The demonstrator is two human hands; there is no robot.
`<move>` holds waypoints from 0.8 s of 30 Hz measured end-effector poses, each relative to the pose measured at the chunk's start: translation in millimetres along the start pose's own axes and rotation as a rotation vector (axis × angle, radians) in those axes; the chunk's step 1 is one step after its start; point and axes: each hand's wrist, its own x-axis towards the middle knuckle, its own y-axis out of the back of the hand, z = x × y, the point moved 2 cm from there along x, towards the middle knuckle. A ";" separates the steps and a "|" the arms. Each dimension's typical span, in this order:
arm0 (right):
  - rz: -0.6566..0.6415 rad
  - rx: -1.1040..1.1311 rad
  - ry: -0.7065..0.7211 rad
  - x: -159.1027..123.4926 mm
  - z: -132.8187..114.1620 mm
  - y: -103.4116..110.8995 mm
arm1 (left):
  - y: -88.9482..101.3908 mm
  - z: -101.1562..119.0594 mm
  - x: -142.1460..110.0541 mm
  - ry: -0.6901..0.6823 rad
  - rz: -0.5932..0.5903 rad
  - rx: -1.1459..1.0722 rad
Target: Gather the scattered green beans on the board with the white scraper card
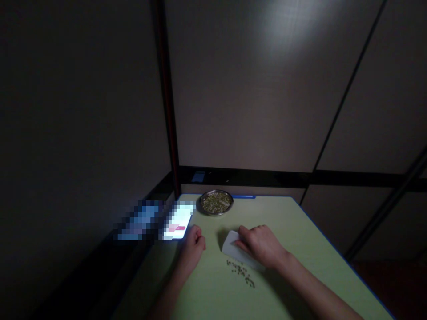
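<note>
My right hand point(260, 244) is closed around a flat white scraper point(231, 242), tilted with its long lower edge on the green table. Just in front of that edge lies a loose strip of small dark seeds or beans point(240, 272). My left hand point(196, 239) rests on the table at the left, its fingers curled into a loose fist with nothing showing in it. Beyond both hands stands a round metal plate point(231, 209), its bottom covered with small green and pale grains point(216, 202).
A lit phone or tablet screen point(179, 222), partly pixelated, lies at the table's left edge beside my left hand. A blue strip point(244, 196) runs along the far edge of the pale green table point(273, 213). Dark panelled walls point(240, 111) rise behind and to the left.
</note>
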 end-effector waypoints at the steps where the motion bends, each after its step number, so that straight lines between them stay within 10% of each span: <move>1: -0.003 -0.001 -0.001 0.5 0.6 0.0 | 0.1 1.2 -0.4 0.003 -0.003 -0.009; 24: 0.009 -0.024 -0.074 -0.4 5.9 3.8 | -0.5 -2.3 0.6 0.041 -0.047 -0.033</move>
